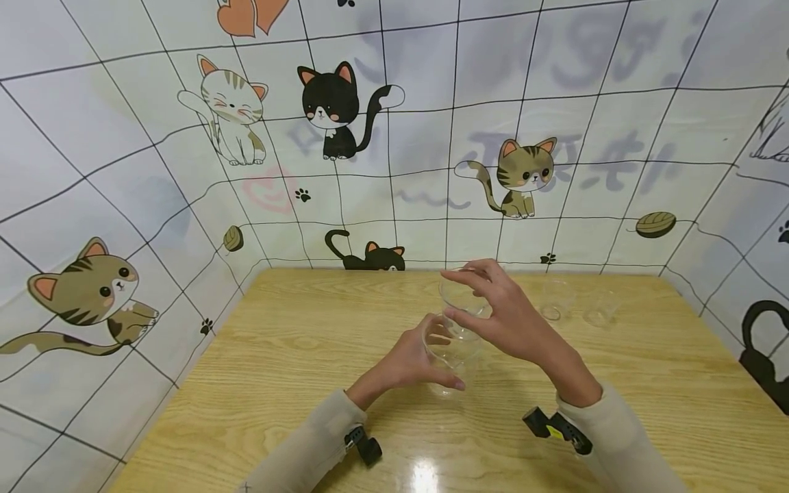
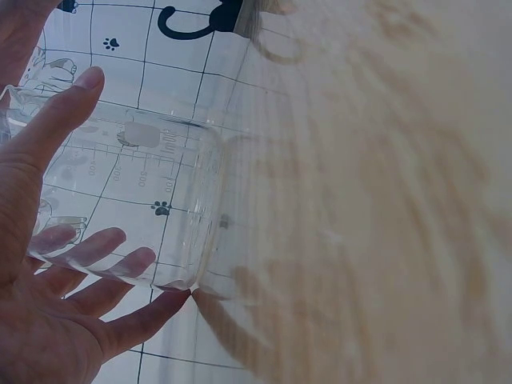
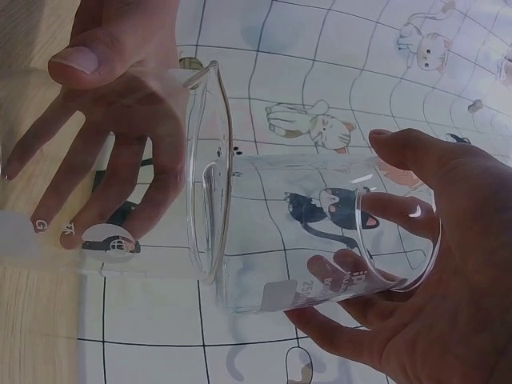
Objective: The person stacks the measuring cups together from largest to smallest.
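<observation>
A large clear glass beaker (image 1: 453, 356) with printed markings stands upright on the wooden table, its base on the surface in the left wrist view. My left hand (image 1: 407, 359) holds it from the side, thumb and fingers spread round its wall. Above its mouth is a smaller clear glass beaker (image 3: 268, 300) with white print. My right hand (image 1: 508, 315) grips this one near its top, the thumb on one side and fingers on the other. Its bottom end lies at the large beaker's rim (image 3: 228, 160); I cannot tell whether it is inside or touching.
Two more clear glass vessels (image 1: 551, 311) (image 1: 600, 313) stand on the wooden table (image 1: 296, 370) at the back right. A white cloth wall (image 1: 425, 198) with grid lines and cartoon cats rises behind the table and along its sides.
</observation>
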`<state>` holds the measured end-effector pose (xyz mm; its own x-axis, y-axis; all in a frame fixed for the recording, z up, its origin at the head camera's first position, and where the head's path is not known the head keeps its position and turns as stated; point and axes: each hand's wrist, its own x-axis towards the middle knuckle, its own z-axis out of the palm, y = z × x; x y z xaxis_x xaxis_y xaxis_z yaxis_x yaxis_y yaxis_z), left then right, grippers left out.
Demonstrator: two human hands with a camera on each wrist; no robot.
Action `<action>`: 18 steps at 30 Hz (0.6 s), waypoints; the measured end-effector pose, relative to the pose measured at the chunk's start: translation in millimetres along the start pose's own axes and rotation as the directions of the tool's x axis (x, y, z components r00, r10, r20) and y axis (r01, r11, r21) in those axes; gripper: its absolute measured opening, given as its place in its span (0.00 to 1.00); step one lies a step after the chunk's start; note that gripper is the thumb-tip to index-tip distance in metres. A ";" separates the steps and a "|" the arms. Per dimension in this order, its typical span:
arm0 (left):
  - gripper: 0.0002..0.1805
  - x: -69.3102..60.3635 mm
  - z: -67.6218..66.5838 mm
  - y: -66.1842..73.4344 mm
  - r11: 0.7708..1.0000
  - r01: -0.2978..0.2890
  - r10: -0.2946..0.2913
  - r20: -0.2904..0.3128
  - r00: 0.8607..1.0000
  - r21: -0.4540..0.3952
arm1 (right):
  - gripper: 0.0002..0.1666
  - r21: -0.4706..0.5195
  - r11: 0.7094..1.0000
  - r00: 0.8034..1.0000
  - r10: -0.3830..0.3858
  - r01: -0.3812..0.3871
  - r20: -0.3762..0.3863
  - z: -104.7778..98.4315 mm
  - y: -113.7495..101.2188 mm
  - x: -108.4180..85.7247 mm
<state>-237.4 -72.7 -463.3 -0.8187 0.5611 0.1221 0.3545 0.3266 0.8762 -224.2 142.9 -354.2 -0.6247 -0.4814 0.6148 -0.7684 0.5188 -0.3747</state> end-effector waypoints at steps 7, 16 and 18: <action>0.51 -0.1 -0.1 0.4 1.000 0.014 -0.014 0.000 1.000 -0.013 | 0.34 -0.002 1.000 1.000 0.000 0.000 -0.003 -0.4 -0.4 0.0; 0.51 1.4 0.3 -1.8 1.000 0.018 -0.018 0.000 1.000 0.003 | 0.34 0.002 1.000 1.000 -0.015 0.015 0.002 1.8 -2.4 0.3; 0.51 1.5 0.0 -1.2 1.000 0.016 -0.016 -0.002 1.000 0.004 | 0.34 0.002 1.000 1.000 -0.019 0.019 0.001 2.3 -2.3 0.6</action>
<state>-239.0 -72.3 -464.2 -0.8252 0.5544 0.1084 0.3428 0.3389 0.8762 -223.1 139.8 -354.6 -0.6104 -0.4914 0.6212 -0.7802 0.5086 -0.3642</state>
